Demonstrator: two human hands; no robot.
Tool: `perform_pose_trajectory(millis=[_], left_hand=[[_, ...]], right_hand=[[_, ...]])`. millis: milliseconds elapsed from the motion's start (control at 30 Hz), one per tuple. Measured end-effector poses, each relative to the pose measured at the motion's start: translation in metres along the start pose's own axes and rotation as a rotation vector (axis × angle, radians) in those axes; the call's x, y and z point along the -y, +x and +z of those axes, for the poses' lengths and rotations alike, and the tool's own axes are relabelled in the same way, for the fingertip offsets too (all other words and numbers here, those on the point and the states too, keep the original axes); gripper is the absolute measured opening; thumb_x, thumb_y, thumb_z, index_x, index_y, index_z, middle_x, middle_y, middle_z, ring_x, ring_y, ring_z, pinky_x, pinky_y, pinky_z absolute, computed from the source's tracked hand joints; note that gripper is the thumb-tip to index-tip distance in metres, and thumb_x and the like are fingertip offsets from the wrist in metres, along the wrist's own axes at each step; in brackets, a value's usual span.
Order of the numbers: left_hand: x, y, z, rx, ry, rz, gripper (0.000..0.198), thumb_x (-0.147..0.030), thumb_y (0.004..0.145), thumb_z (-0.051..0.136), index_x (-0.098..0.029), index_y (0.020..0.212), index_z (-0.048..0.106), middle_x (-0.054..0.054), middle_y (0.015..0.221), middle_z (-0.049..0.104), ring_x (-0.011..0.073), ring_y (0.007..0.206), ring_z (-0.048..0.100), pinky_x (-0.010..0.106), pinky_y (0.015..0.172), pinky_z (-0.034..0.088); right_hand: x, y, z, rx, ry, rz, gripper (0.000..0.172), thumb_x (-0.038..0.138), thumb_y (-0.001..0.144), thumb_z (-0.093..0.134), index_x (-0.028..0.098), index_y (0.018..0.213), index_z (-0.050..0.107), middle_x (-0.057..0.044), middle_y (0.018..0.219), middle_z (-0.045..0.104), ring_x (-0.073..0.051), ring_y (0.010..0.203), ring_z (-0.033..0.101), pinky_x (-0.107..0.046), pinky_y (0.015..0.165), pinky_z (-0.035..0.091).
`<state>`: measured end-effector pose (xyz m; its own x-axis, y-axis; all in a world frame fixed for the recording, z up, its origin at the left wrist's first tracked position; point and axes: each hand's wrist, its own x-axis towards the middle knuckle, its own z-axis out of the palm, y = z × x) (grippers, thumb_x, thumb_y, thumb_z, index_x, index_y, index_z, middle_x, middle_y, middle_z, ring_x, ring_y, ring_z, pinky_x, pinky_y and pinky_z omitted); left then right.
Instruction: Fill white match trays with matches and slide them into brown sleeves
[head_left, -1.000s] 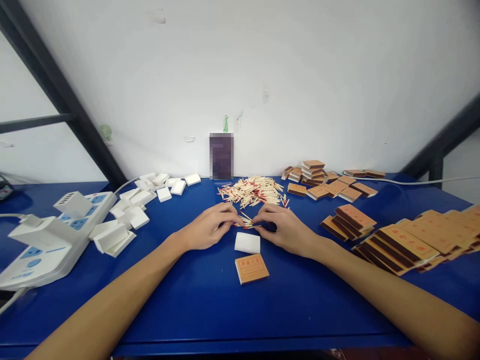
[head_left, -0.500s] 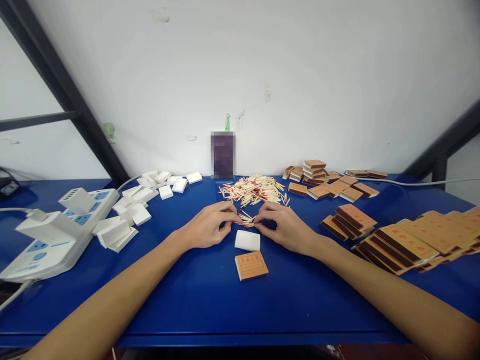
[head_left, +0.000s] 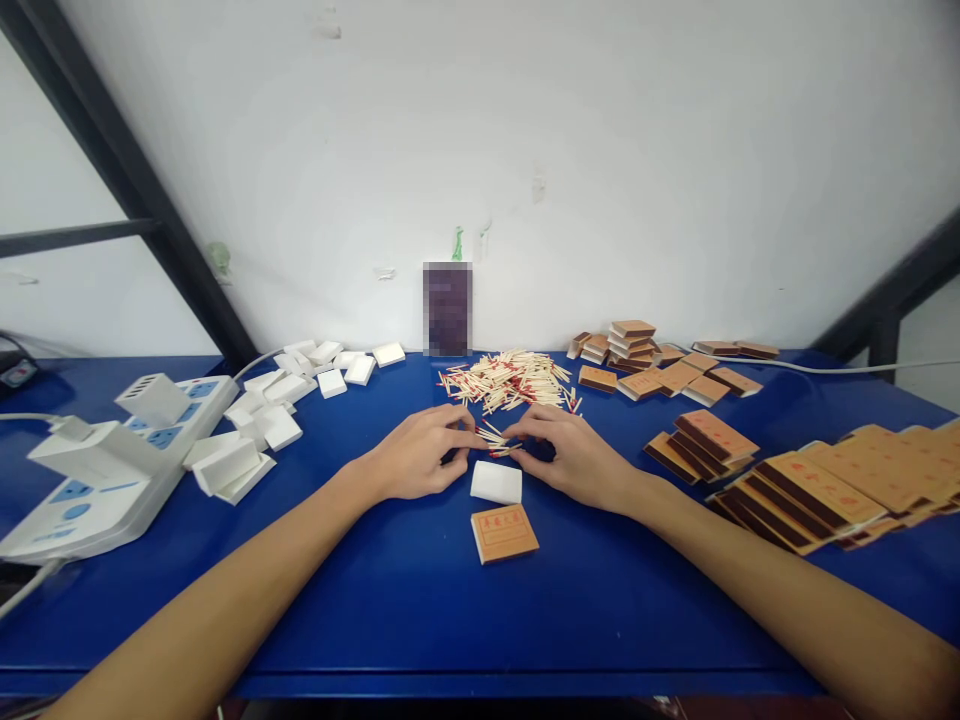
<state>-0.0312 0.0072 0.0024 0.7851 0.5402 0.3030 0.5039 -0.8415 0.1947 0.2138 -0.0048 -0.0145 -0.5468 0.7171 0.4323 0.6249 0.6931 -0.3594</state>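
A small bunch of matches (head_left: 493, 436) lies on the blue table between my two hands. My left hand (head_left: 427, 452) has its thumb and fingers curled together at the bunch's left end. From the opposite side, my right hand (head_left: 566, 455) pinches the right end of the same matches. Just below them sits a small white matchbox tray (head_left: 496, 484). Closer to me is an orange-brown matchbox sleeve (head_left: 505, 533) with red print, its label up. Behind my fingers spreads a large heap of loose red-tipped matches (head_left: 514, 382).
White trays (head_left: 281, 428) are scattered at the left, beside a white power strip (head_left: 150, 460) with plugged-in adapters. Matchbox sleeves (head_left: 637, 350) are piled at the back right. Rows of matchboxes (head_left: 825, 485) lie at the right. A pixelated dark panel (head_left: 448, 310) stands against the wall.
The fingers of both hands have shifted slightly around the small bunch of matches, which lies a little differently. The tray and the nearby sleeve stay in place.
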Motion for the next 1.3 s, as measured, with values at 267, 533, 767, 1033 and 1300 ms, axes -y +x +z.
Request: perform_pose_trajectory(millis=[267, 533, 767, 1033, 1300], left_hand=[[-0.001, 0.000, 0.000, 0.008, 0.001, 0.001, 0.036, -0.012, 0.088, 0.049, -0.023, 0.114, 0.071, 0.007, 0.106, 0.063, 0.0191, 0.094, 0.060, 0.034, 0.086, 0.050], [-0.002, 0.001, 0.000, 0.027, 0.043, 0.006, 0.036, -0.013, 0.090, 0.047, -0.022, 0.116, 0.070, 0.007, 0.105, 0.063, 0.0201, 0.094, 0.060, 0.034, 0.084, 0.048], [-0.002, 0.002, -0.001, 0.060, 0.100, -0.001, 0.039, -0.013, 0.091, 0.045, -0.021, 0.122, 0.067, 0.008, 0.105, 0.062, 0.0203, 0.094, 0.058, 0.033, 0.083, 0.047], [-0.002, 0.002, -0.002, 0.071, 0.103, 0.036, 0.045, -0.008, 0.090, 0.043, -0.025, 0.127, 0.062, 0.007, 0.107, 0.059, 0.0196, 0.095, 0.056, 0.033, 0.084, 0.046], [0.000, 0.000, 0.001, -0.027, 0.091, -0.019, 0.032, -0.010, 0.089, 0.044, -0.018, 0.109, 0.068, 0.006, 0.101, 0.061, 0.0190, 0.093, 0.057, 0.033, 0.082, 0.046]], right_hand=[[0.000, 0.000, 0.000, -0.007, 0.017, 0.004, 0.011, 0.026, 0.091, 0.061, 0.021, 0.087, 0.070, -0.005, 0.090, 0.064, -0.018, 0.085, 0.060, -0.032, 0.074, 0.050], [0.001, 0.001, -0.004, 0.007, 0.012, 0.011, 0.011, 0.024, 0.089, 0.063, 0.021, 0.081, 0.070, -0.003, 0.083, 0.067, -0.018, 0.082, 0.060, -0.031, 0.073, 0.046], [0.005, 0.001, -0.011, 0.084, -0.052, 0.034, 0.012, 0.028, 0.087, 0.066, 0.024, 0.081, 0.075, 0.001, 0.071, 0.064, -0.012, 0.063, 0.055, -0.032, 0.073, 0.036], [0.006, 0.002, -0.001, 0.072, 0.032, 0.086, 0.018, 0.030, 0.089, 0.062, 0.021, 0.083, 0.077, 0.005, 0.049, 0.051, -0.009, 0.045, 0.041, -0.024, 0.054, 0.032], [0.008, 0.004, -0.004, 0.105, -0.011, 0.073, 0.020, 0.026, 0.089, 0.060, 0.022, 0.095, 0.079, 0.001, 0.058, 0.059, -0.010, 0.052, 0.046, -0.024, 0.055, 0.031]])
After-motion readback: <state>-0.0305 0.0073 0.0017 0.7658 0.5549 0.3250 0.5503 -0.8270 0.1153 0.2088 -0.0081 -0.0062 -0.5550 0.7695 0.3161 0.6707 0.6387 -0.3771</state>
